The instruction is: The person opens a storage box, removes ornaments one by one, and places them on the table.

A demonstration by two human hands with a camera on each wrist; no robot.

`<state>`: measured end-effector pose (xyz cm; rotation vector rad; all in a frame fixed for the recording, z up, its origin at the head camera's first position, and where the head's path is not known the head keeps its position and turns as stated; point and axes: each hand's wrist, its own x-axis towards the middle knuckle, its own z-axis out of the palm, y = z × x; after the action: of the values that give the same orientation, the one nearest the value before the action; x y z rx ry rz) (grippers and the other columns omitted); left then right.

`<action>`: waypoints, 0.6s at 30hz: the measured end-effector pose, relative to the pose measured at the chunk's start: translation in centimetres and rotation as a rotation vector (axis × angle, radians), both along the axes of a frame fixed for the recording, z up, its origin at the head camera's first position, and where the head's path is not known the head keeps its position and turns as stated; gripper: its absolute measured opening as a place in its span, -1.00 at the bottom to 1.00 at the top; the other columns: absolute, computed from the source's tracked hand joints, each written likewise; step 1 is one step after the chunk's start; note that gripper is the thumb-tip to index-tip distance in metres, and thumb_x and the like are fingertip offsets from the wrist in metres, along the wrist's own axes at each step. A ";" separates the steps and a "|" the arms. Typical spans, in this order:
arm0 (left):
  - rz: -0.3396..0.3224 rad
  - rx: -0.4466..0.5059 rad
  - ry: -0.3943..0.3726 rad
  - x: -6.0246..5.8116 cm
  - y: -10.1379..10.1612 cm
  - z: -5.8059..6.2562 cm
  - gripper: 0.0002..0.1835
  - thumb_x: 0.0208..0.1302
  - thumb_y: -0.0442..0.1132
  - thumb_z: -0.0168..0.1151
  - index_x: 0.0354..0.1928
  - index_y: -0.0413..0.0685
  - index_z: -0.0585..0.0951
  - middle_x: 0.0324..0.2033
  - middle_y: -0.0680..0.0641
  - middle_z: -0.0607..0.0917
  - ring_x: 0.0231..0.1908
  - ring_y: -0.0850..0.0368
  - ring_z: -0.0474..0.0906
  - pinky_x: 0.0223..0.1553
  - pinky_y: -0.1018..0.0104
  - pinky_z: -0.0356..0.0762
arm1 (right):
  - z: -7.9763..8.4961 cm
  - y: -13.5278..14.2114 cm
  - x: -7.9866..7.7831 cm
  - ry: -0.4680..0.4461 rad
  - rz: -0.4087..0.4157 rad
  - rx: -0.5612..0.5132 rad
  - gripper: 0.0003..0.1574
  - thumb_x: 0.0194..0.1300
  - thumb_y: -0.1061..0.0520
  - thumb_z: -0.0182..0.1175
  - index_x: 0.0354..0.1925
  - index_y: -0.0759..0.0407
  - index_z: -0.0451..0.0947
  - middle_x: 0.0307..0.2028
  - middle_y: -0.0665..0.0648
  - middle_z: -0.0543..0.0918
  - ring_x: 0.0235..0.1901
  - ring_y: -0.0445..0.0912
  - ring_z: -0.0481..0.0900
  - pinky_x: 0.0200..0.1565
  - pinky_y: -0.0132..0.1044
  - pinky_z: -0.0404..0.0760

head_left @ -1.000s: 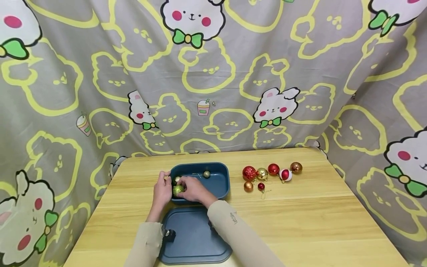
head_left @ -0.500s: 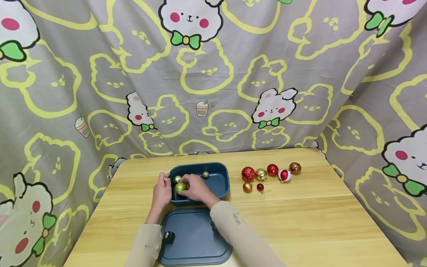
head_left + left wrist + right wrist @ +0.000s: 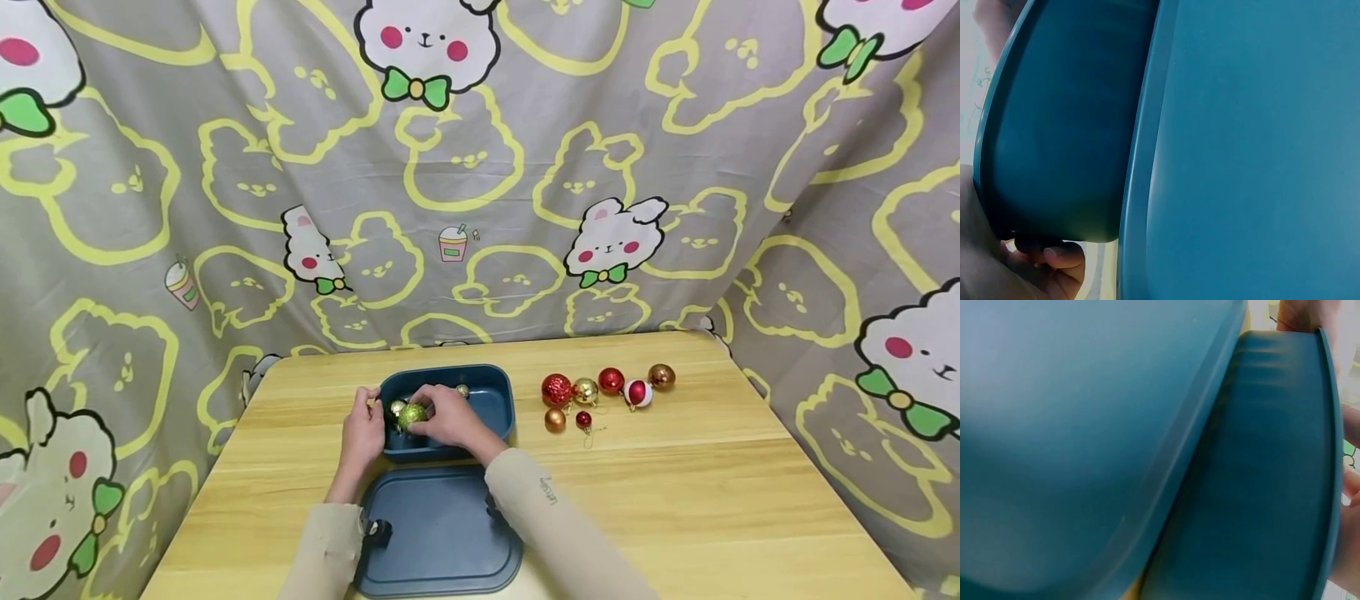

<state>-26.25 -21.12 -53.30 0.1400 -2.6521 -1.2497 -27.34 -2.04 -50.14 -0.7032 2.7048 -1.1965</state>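
Observation:
My left hand (image 3: pixel 363 435) grips the left end of a dark blue rectangular box (image 3: pixel 501 379), its fingers curled against the end wall in the left wrist view. Inside the box, my right hand (image 3: pixel 454 417) pinches a green glittery Christmas ball (image 3: pixel 412 417) between thumb and fingers. Beside that ball, toward the left end, sits a gold ball (image 3: pixel 397 408), partly covered by the green one. A small gold ball (image 3: pixel 462 390) lies by the back wall, half hidden behind the right hand. In the right wrist view the box wall hides the ball.
The dark blue lid (image 3: pixel 442 533) lies flat on the wooden table (image 3: pixel 675 500) in front of the box, under the forearms. To the right are several ornaments, among them a red glittery ball (image 3: pixel 557 389), a copper ball (image 3: pixel 555 419) and a brown ball (image 3: pixel 662 377).
The right hand has shifted the green ball rightward and slightly back within the box, away from the left end wall. The left hand keeps its grip on the box end.

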 end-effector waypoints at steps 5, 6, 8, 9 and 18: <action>0.001 0.002 0.002 0.0 0.1 -0.1 -0.69 0.65 -0.24 -0.10 0.29 -0.14 0.44 -0.52 -0.11 0.47 -0.54 0.04 0.36 -0.44 0.21 0.31 | 0.5 1.0 0.1 -0.001 0.002 -0.013 -0.54 0.29 0.00 0.48 0.12 0.03 0.65 0.01 0.09 0.71 -0.12 -0.11 0.71 0.12 -0.15 0.59; 0.002 0.001 0.003 -0.1 0.1 -0.1 -0.69 0.65 -0.24 -0.10 0.28 -0.14 0.44 -0.52 -0.10 0.47 -0.55 0.04 0.36 -0.44 0.21 0.31 | 0.7 1.2 0.1 -0.006 0.003 -0.019 -0.54 0.30 0.01 0.48 0.13 0.03 0.65 0.02 0.10 0.70 -0.11 -0.11 0.71 0.11 -0.17 0.60; 0.004 -0.004 0.010 -0.1 0.1 -0.1 -0.69 0.65 -0.25 -0.10 0.28 -0.14 0.44 -0.53 -0.10 0.46 -0.55 0.04 0.35 -0.45 0.21 0.30 | 1.0 1.7 0.2 -0.025 0.006 -0.045 -0.54 0.30 0.04 0.47 0.13 0.04 0.64 0.04 0.12 0.69 -0.10 -0.08 0.70 -0.05 -0.23 0.68; 0.003 -0.005 0.009 -0.1 0.1 -0.1 -0.69 0.65 -0.25 -0.10 0.28 -0.14 0.44 -0.53 -0.09 0.45 -0.55 0.04 0.34 -0.45 0.21 0.30 | 1.2 1.9 0.2 -0.033 0.004 -0.055 -0.54 0.31 0.04 0.47 0.14 0.04 0.64 0.05 0.12 0.69 -0.10 -0.07 0.70 -0.07 -0.26 0.68; 0.005 -0.018 0.012 -0.2 0.0 -0.3 -0.69 0.65 -0.27 -0.10 0.29 -0.14 0.44 -0.56 -0.07 0.41 -0.57 0.05 0.31 -0.45 0.20 0.27 | 1.6 4.1 0.3 -0.060 -0.004 -0.097 -0.53 0.32 0.06 0.45 0.17 0.05 0.63 0.09 0.13 0.66 -0.15 -0.13 0.65 -0.06 -0.24 0.68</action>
<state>-26.47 -21.11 -53.59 0.1351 -2.6506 -1.2205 -27.03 2.07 -48.51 -0.6623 2.6164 -1.3357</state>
